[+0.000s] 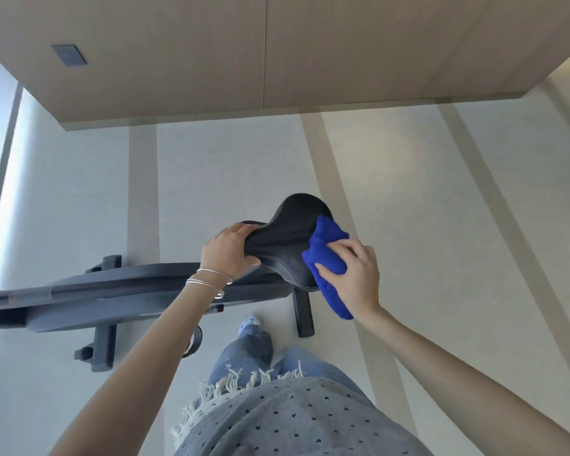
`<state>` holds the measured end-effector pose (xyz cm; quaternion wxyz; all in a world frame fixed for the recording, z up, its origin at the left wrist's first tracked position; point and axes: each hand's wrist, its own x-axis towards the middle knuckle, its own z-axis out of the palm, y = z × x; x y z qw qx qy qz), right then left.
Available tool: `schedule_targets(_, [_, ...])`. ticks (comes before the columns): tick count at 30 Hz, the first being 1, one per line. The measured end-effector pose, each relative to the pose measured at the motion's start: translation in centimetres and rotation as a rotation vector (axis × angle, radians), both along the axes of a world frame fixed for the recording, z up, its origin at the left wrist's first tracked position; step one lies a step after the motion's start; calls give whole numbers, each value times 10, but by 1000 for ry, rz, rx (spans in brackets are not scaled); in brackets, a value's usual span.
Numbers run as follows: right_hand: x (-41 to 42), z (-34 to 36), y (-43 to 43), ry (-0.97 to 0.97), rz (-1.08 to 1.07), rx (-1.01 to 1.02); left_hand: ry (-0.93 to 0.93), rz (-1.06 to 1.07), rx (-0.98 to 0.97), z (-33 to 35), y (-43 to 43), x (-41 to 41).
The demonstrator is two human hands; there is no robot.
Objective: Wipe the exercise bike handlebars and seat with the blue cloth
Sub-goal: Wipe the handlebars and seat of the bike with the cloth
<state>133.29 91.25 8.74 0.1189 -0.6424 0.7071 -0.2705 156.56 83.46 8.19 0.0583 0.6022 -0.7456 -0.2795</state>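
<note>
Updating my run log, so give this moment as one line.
phase: wiping seat | left hand: grips seat's narrow front | right hand: holds blue cloth against seat's wide rear edge

You have bright, even daylight from far left of your left hand (229, 250), washing the floor (63, 192) there to a pale glare; shadows are faint and soft-edged. Focus is soft throughout: the dark seat (290, 245) between your hands holds little detail, and the blue cloth (326, 255) under your right hand (352, 274) is oversaturated, weave lost. Wide-angle distortion bends straight lines well away from both hands, toward the edges.
</note>
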Motion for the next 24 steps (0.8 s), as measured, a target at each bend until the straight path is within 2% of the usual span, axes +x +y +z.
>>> schedule_targets(4, [35, 7, 0, 317, 401, -76, -69, 20, -1, 10, 17, 6])
schedule_targets(7, [66, 10, -14, 493, 473, 36, -120, 93, 6, 16, 44, 24])
schedule_targets(9, [58, 3, -8, 610, 526, 36, -167, 134, 8, 18, 69, 38])
schedule_targets(12, [21, -10, 9, 587, 621, -78, -184, 180, 28, 15, 106, 47])
schedule_targets(14, [2, -15, 20, 531, 605, -136, -177, 161, 61, 13, 126, 39])
schedule_targets(16, [-15, -14, 33, 489, 591, -101, -172, 106, 70, 11, 140, 26])
schedule_targets(18, [-44, -15, 47, 489, 520, 31, -146, 58, 58, 12, 147, 13])
schedule_targets(21, [-99, -10, 76, 407, 243, 308, -97, -30, 29, 17, 149, -7])
schedule_targets(24, [-125, 4, 103, 316, 123, 207, -47, -132, -14, 28, 139, -29])
